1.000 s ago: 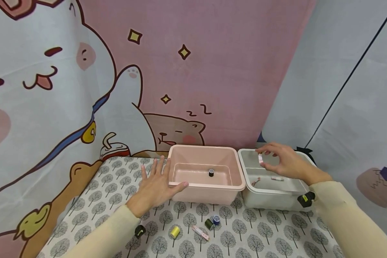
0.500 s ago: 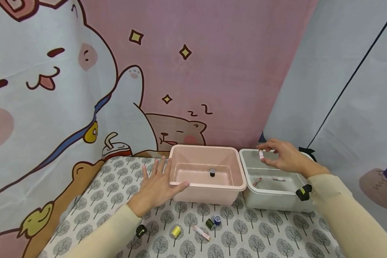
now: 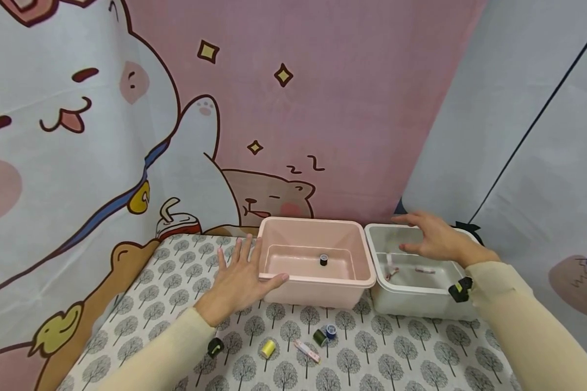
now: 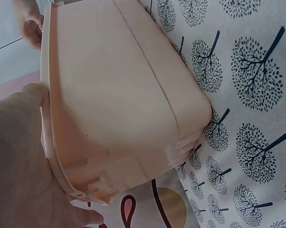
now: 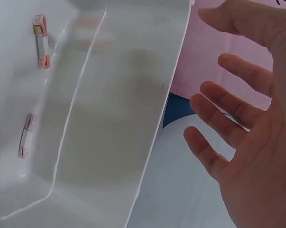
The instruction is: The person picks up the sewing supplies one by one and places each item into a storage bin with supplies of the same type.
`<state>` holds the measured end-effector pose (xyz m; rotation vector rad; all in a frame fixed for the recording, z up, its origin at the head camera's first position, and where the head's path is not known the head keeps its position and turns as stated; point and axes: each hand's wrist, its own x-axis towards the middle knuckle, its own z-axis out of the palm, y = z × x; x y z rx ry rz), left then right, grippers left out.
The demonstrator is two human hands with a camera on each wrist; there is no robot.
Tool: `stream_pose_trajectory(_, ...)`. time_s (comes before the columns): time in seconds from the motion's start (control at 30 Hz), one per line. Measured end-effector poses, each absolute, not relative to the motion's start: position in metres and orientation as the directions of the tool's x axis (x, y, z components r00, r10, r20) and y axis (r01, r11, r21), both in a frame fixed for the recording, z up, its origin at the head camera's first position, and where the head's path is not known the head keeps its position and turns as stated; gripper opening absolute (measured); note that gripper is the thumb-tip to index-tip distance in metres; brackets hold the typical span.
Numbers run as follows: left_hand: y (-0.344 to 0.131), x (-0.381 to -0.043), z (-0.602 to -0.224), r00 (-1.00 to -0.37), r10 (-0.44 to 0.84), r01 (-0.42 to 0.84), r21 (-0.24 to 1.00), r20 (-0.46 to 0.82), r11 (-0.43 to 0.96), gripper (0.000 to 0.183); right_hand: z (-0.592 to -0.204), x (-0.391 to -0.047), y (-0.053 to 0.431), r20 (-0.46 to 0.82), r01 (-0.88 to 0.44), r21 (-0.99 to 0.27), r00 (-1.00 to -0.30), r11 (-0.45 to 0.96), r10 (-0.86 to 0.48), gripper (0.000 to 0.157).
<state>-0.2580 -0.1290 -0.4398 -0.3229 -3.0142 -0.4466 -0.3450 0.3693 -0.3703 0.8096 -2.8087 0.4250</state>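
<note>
My right hand (image 3: 437, 239) is spread over the grey-white bin (image 3: 423, 304) with nothing between thumb and fingers. Below it, a blurred folded tape measure (image 3: 389, 260) drops inside the bin. Two more folded tape measures, an orange-pink one (image 5: 42, 42) and a pale pink one (image 5: 27, 136), lie on the bin floor. My left hand (image 3: 237, 282) rests with spread fingers at the left front rim of the pink bin (image 3: 318, 293). The left wrist view has that palm (image 4: 29, 156) against the rim. A black thread spool (image 3: 324, 260) stands inside the pink bin.
On the tree-print cloth in front lie a yellow spool (image 3: 268, 348), a green spool (image 3: 320, 338), a blue spool (image 3: 331, 331) and another folded tape measure (image 3: 307, 351). The bins stand side by side before a cartoon-print curtain (image 3: 352, 108).
The right fingers have opened and let go of the folded tape measure, which has fallen from the fingertips into the grey-white bin. The left hand has stayed at the pink bin's rim.
</note>
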Motion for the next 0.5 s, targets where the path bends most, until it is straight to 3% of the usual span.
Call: stream_pose_trajectory(0.5,-0.128,-0.258,-0.438,-0.976,0.191,0.213,0.293,0.1,0.932,0.124,-0.375,-0.331,0.361,0.219,-0.531,-0.264,-0.846,0.805,-0.486,0.068)
